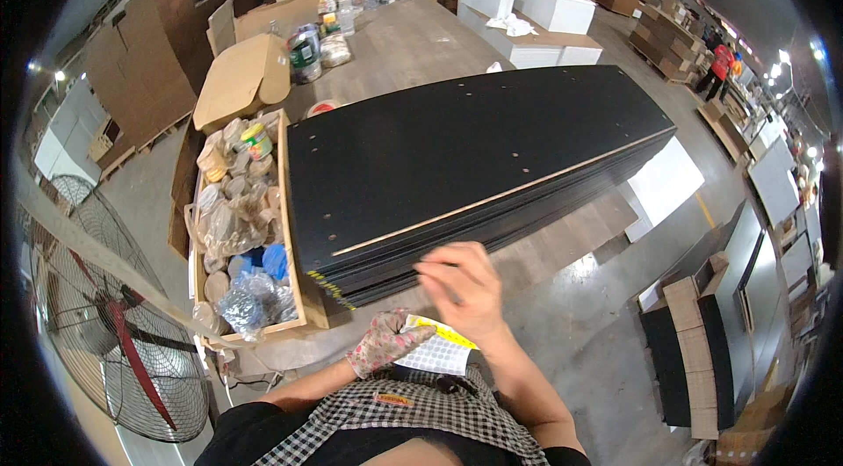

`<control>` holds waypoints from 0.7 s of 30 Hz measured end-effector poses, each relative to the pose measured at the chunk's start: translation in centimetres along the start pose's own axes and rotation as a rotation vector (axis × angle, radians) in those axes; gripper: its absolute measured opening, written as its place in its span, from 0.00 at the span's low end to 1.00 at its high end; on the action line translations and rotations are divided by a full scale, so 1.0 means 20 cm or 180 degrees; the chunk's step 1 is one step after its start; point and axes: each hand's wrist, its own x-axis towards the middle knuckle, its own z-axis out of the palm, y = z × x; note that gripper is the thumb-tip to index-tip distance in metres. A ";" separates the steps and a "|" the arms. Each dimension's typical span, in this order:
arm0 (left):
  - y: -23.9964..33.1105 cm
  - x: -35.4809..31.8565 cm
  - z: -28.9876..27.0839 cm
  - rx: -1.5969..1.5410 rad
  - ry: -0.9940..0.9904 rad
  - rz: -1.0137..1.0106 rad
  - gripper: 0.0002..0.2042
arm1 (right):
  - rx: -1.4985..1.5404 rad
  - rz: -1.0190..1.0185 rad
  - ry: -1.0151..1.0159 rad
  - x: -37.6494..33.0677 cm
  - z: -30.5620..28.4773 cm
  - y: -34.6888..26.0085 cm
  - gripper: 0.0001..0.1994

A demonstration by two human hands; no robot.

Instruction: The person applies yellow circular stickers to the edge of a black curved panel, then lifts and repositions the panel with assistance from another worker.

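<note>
Hands work at the near end of a stack of black panels lying on a long bench. Left hand, in a flowered glove, has its grip closed on a sheet of small white stickers with a yellow edge, held close to the body. Right hand is bare and blurred, fingers loosely spread just beside the stack's near corner; I cannot tell whether it holds anything. A wooden crate of bagged fittings sits left of the panels, and a large fan stands farther left.
</note>
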 end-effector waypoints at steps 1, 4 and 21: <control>0.03 0.03 0.03 -0.0302 -0.0008 -0.0515 0.11 | -0.0015 0.0232 0.0241 -0.05 -0.10 0.04 0.13; 0.11 0.15 0.16 -0.1017 0.0057 -0.0930 0.08 | 0.0539 0.1431 0.0878 -0.26 -0.42 0.18 0.08; 0.82 1.29 1.48 -0.0210 -0.0975 0.0712 0.08 | 0.2008 0.4284 0.1946 -0.79 -1.91 0.70 0.18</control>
